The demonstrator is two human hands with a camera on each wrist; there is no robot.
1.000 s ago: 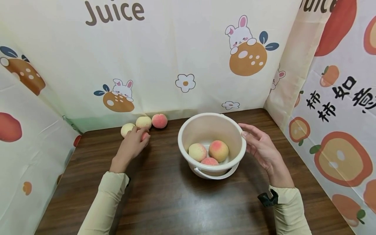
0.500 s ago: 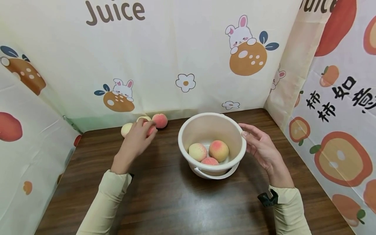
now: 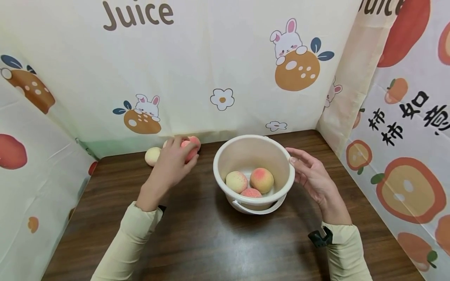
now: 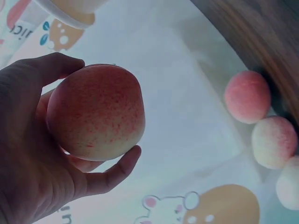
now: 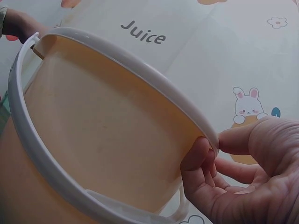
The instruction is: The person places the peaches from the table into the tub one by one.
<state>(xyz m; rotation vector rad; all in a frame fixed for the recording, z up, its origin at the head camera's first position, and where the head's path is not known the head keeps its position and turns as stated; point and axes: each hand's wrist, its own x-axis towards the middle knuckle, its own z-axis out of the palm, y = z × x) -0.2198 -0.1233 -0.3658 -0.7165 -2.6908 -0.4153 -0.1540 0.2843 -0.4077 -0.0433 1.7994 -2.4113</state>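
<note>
My left hand (image 3: 170,164) grips a pink peach (image 4: 98,112), fingers and thumb curled round it, raised above the table at the back left. Behind it, a pinkish-red peach (image 4: 247,97) and two pale peaches, one (image 3: 152,156) at the left end, lie in a row; in the head view my hand partly hides them. My right hand (image 3: 313,175) pinches the right rim of a white bucket (image 3: 246,154) between thumb and fingers. Inside the bucket rest a pale peach (image 3: 236,182), a yellow-red peach (image 3: 261,180) and a pink peach (image 3: 251,192), half hidden by the near rim.
The bucket stands upright on the dark wooden table (image 3: 197,234), its handle (image 3: 260,212) hanging down on the near side. Printed cloth walls (image 3: 190,66) enclose the table at the back, left and right.
My left hand has moved right with the peach in its grip, off the row of peaches. The right hand and the bucket have stayed in place.
</note>
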